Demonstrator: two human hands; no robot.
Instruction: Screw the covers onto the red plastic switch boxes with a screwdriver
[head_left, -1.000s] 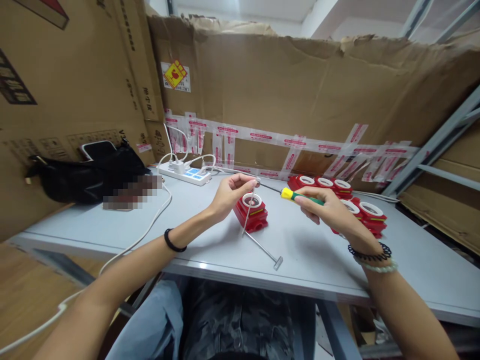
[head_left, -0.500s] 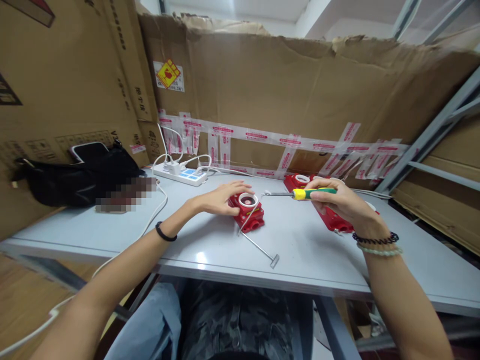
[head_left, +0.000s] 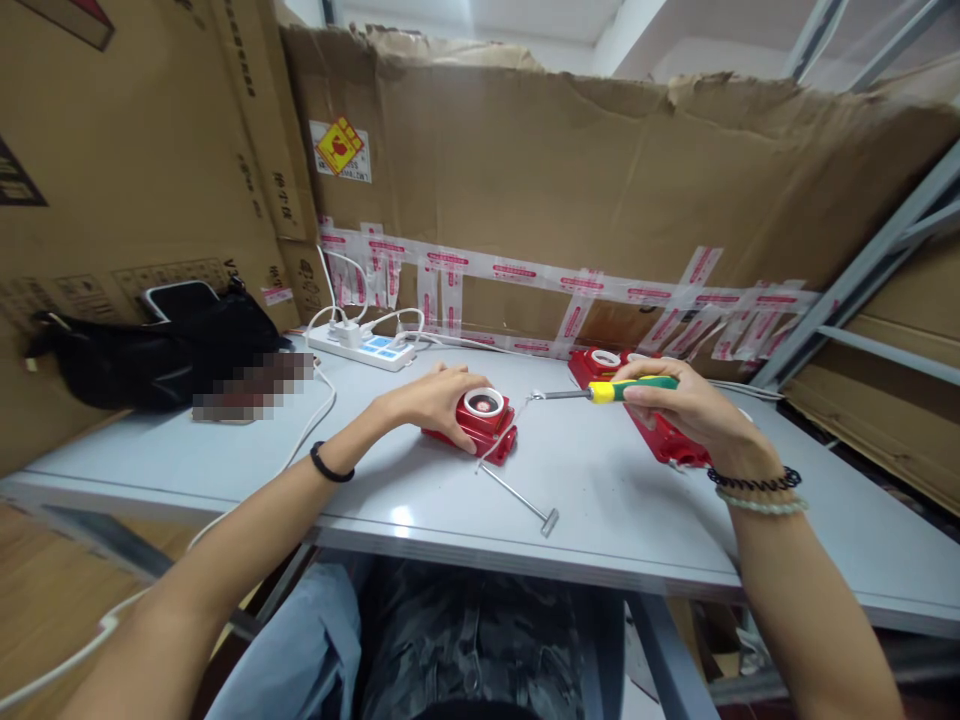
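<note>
My left hand (head_left: 442, 402) grips a red device (head_left: 491, 432) with a white ring on top, its thumb on the near side and fingers over the far side. In my right hand (head_left: 671, 400) is a screwdriver (head_left: 611, 390) with a yellow and green handle, its shaft pointing left. At the shaft's tip is a small metal piece, and a thin cord runs down from there past the device. This cord meets a small metal hammer (head_left: 517, 491) lying on the table. The tip stands apart from the device, to its right.
More red devices (head_left: 585, 370) stand behind and beneath my right hand. A white power strip (head_left: 364, 345) with cables sits at the back left. Farther left lies a black bag (head_left: 165, 365) with a phone on it. Cardboard (head_left: 510, 180) borders the table (head_left: 600, 520).
The red device has shifted slightly left and turned in my left hand, showing more of its base. My right hand and the screwdriver have moved slightly.
</note>
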